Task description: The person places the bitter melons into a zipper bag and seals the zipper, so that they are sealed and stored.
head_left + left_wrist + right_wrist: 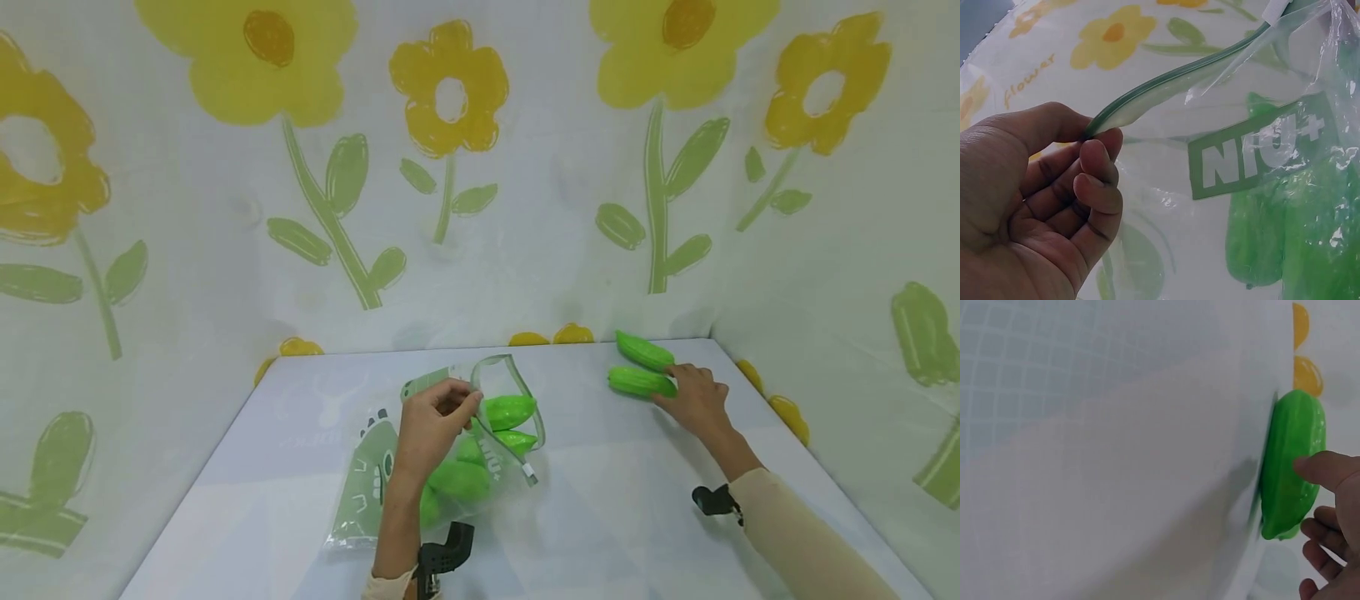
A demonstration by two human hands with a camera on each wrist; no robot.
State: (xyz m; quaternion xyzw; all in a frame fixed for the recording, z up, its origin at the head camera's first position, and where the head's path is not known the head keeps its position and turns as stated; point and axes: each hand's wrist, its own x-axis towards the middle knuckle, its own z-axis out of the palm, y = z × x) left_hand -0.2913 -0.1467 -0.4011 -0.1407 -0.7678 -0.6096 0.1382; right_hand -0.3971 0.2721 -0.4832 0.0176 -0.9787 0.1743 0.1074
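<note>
My left hand pinches the green zip edge of a clear zip bag between thumb and fingers. The bag is printed with green patterns and "NIU+", and its mouth gapes toward the right. Several green gourds lie inside it, partly behind the hand and print. At the right, my right hand holds the near end of a loose ridged green gourd, thumb on one side and fingers at the other. A second loose gourd lies just behind it, close to the fingertips.
The white table ends at a back edge close behind the loose gourds. A flower-printed cloth rises behind it and along both sides. On the bag's zip sits a white slider.
</note>
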